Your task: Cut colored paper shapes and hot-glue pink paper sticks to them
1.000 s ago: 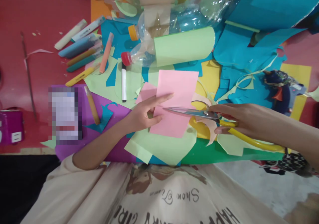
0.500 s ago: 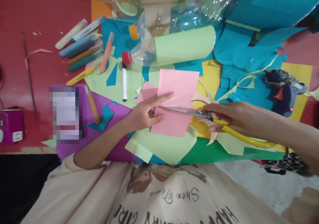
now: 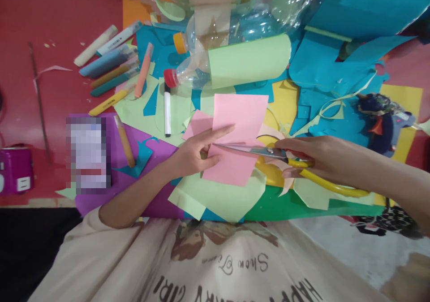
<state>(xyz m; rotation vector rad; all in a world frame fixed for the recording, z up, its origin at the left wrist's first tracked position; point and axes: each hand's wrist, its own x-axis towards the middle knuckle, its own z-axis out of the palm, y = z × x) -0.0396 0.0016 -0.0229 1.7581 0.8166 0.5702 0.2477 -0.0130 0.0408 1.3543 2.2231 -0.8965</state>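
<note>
A pink paper sheet [image 3: 240, 116] lies in front of me, slit across from its right side. My left hand [image 3: 198, 152] grips its left edge, fingers above the slit and thumb below. My right hand [image 3: 309, 156] is wrapped around the yellow handles of a pair of scissors [image 3: 260, 151]. The blades lie along the slit, their tips near my left hand, and look nearly closed. Under the pink paper are pale green paper pieces [image 3: 221, 199] and another pink scrap [image 3: 199, 125].
Beyond the paper lie plastic bottles, one wrapped in green paper [image 3: 250, 62]. Markers [image 3: 107, 62] are scattered at the upper left. A blurred phone [image 3: 88, 152] rests on purple paper [image 3: 154, 152]. Blue paper [image 3: 336, 78] and a small dark figure [image 3: 383, 122] sit at the right.
The scissor blades and handles have come slightly closer together along the slit. Otherwise, both hands and the pink paper stay nearly in the same place.
</note>
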